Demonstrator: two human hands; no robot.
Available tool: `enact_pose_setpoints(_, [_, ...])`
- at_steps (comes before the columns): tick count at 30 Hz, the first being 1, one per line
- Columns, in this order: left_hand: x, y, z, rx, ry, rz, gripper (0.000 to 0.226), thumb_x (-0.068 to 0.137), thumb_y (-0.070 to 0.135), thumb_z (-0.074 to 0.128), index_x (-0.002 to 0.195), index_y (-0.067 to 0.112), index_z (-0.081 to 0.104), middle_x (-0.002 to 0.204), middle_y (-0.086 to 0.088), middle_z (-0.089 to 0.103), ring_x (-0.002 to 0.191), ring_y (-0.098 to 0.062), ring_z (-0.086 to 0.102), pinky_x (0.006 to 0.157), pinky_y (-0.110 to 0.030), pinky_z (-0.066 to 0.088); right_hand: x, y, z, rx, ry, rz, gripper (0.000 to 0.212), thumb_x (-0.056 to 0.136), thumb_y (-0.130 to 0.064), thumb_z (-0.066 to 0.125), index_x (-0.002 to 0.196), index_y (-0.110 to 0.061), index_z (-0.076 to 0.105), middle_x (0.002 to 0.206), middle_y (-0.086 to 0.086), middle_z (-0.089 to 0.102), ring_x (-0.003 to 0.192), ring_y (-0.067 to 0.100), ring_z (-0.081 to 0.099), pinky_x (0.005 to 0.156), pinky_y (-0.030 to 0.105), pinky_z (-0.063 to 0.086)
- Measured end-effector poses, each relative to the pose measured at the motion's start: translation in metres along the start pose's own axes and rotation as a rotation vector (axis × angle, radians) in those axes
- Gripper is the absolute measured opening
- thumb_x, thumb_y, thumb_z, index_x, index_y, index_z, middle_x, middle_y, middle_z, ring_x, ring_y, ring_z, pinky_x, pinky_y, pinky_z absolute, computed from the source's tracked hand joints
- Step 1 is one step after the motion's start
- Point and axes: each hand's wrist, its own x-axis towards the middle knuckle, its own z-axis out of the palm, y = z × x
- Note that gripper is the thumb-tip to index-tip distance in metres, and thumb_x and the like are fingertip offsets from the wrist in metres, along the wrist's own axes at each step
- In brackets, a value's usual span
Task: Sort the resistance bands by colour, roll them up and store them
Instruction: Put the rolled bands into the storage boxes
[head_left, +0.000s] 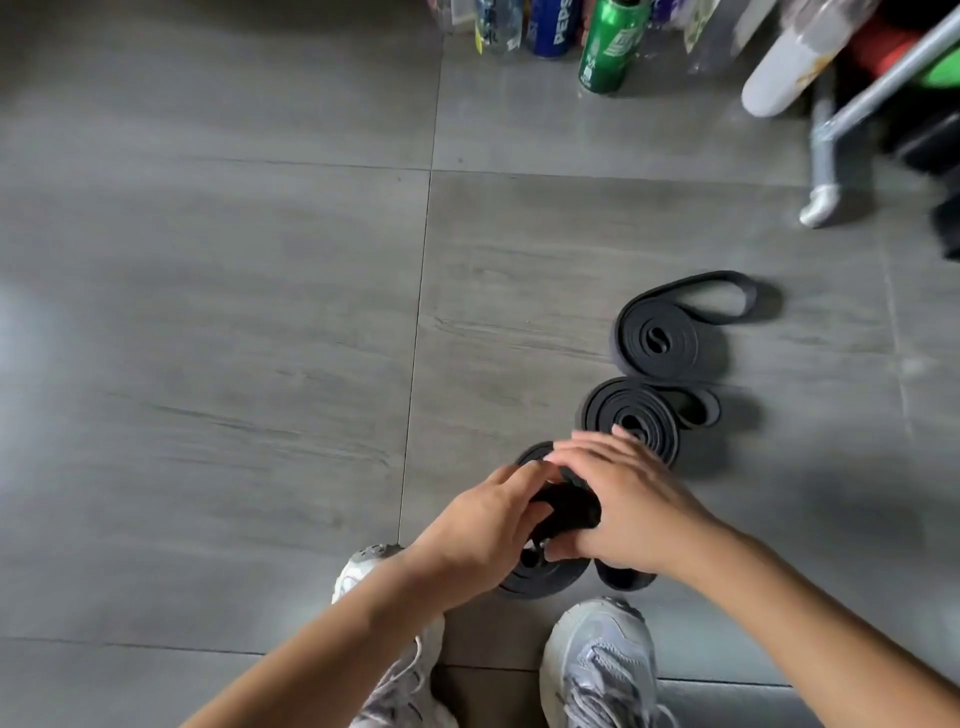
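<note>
so the far roll (660, 340) and near roll (631, 421) look done, left hand (483, 525) and right hand (628, 499) both curl fingers round a third black band (566, 506), probably mid-roll, nothing stored yet

Floor (208, 312): large grey tiles, matt and smooth, with a faint streaky stone-like grain and thin dark joints. Far band (660, 338), middle band (631, 415) and near band (566, 506): black, rubber-like, matt with no shine, flat smooth faces. Far side: green bottle (608, 49) and blue bottle (553, 26) have glossy printed skins, material not certain. Far right: frame tube (883, 88) is grey metal with a dull satin finish, ending in a white plastic-looking foot cap (821, 205). Near: right shoe (602, 660) and left shoe (358, 571) are grey woven mesh cloth.
</note>
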Motion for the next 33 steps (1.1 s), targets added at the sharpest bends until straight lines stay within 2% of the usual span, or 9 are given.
enact_pose_setpoints(2, [0.007,0.007,-0.004,-0.004,-0.047,0.004,0.034,0.094,0.022,0.043,0.129,0.019,0.045,0.124,-0.005,0.054,0.108,-0.024,0.053,0.093,-0.031,0.040,-0.008,0.012,0.013,0.253,-0.141,0.169,0.052,0.064,-0.056,0.075,0.107,-0.041,0.051,0.102,-0.013,0.064,0.101,0.009,0.058,0.088,0.027,0.047])
enact_pose_setpoints(7, [0.046,0.010,0.009,0.042,-0.117,-0.181,0.034,0.093,0.027,0.051,0.126,0.019,0.050,0.125,-0.005,0.053,0.112,-0.022,0.050,0.090,-0.025,0.038,-0.024,0.020,0.056,0.768,0.129,0.256,0.019,0.082,-0.024,0.071,0.086,-0.028,0.053,0.077,-0.008,0.059,0.069,-0.003,0.055,0.062,0.013,0.041])
enact_pose_setpoints(11, [0.071,-0.019,0.027,0.057,0.010,-0.559,0.058,0.085,0.045,0.058,0.135,0.020,0.042,0.135,-0.009,0.038,0.125,-0.030,0.038,0.102,-0.037,0.036,-0.001,0.033,0.068,0.733,0.197,0.393,0.029,0.087,-0.029,0.064,0.105,-0.008,0.056,0.095,0.005,0.063,0.093,0.021,0.059,0.073,0.023,0.042])
enact_pose_setpoints(14, [0.071,-0.036,0.043,-0.045,0.009,-0.672,0.055,0.081,0.043,0.063,0.123,0.010,0.050,0.123,-0.014,0.049,0.107,-0.031,0.051,0.085,-0.039,0.049,0.017,0.037,0.067,0.551,0.149,0.494,0.042,0.089,-0.041,0.057,0.104,-0.002,0.049,0.105,0.018,0.062,0.101,0.033,0.058,0.078,0.036,0.043])
enact_pose_setpoints(18, [0.073,-0.041,0.047,-0.153,0.051,-0.721,0.048,0.073,0.041,0.073,0.104,0.008,0.058,0.108,-0.012,0.055,0.092,-0.028,0.058,0.072,-0.033,0.052,0.017,0.031,0.068,0.224,0.054,0.516,0.042,0.094,-0.047,0.044,0.104,-0.007,0.039,0.113,0.014,0.061,0.106,0.031,0.059,0.074,0.034,0.043])
enact_pose_setpoints(20, [0.074,-0.041,0.043,-0.143,-0.006,-0.726,0.049,0.069,0.044,0.075,0.099,0.010,0.059,0.105,-0.011,0.056,0.084,-0.024,0.058,0.059,-0.027,0.048,0.014,0.031,0.068,0.262,0.043,0.506,0.036,0.094,-0.045,0.044,0.097,-0.010,0.034,0.113,0.016,0.060,0.106,0.031,0.058,0.071,0.033,0.039])
enact_pose_setpoints(23, [0.067,-0.038,0.045,-0.098,-0.036,-0.726,0.056,0.070,0.045,0.075,0.108,0.015,0.046,0.111,-0.005,0.044,0.093,-0.024,0.051,0.061,-0.027,0.045,0.007,0.033,0.067,0.319,0.019,0.489,0.036,0.095,-0.043,0.045,0.098,-0.009,0.035,0.115,0.017,0.057,0.108,0.031,0.055,0.070,0.032,0.034])
enact_pose_setpoints(28, [0.039,-0.023,0.046,-0.053,-0.033,-0.503,0.046,0.080,0.028,0.071,0.103,0.016,0.033,0.097,-0.002,0.051,0.083,-0.019,0.049,0.065,-0.024,0.035,-0.012,0.033,0.057,0.027,-0.052,0.473,0.056,0.087,-0.057,0.049,0.119,-0.011,0.047,0.126,0.006,0.046,0.120,0.026,0.043,0.094,0.034,0.038])
enact_pose_setpoints(33, [0.032,-0.005,0.027,0.201,-0.155,-0.157,0.047,0.084,0.031,0.066,0.110,0.013,0.031,0.093,0.002,0.043,0.083,-0.016,0.042,0.066,-0.021,0.029,-0.030,0.034,0.040,-0.115,0.272,0.413,0.081,0.023,-0.066,0.081,0.082,-0.016,0.056,0.082,0.003,0.054,0.075,0.027,0.059,0.065,0.036,0.048])
